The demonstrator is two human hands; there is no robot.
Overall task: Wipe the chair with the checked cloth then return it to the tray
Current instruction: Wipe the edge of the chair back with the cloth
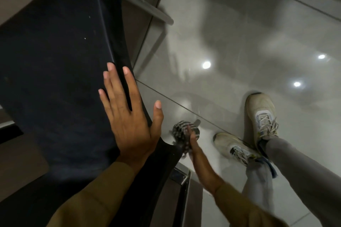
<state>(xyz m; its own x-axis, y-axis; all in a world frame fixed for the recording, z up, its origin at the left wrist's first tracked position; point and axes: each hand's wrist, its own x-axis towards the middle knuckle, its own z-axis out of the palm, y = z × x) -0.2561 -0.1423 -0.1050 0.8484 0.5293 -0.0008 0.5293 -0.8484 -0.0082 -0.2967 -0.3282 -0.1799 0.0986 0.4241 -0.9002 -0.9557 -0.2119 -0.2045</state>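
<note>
While our left hand lies flat on the chair with fingers spread, holding nothing, our right hand has its fingers closed on the cloth low beside the chair's lower edge, near the shoes. Risks as we judge them: the cloth's loose end could snag on that edge or trail on the glossy floor, and leaning on the chair could shift it. Open floor lies to the right; the chair and metal frame crowd the left, and no tray is in view.
</note>
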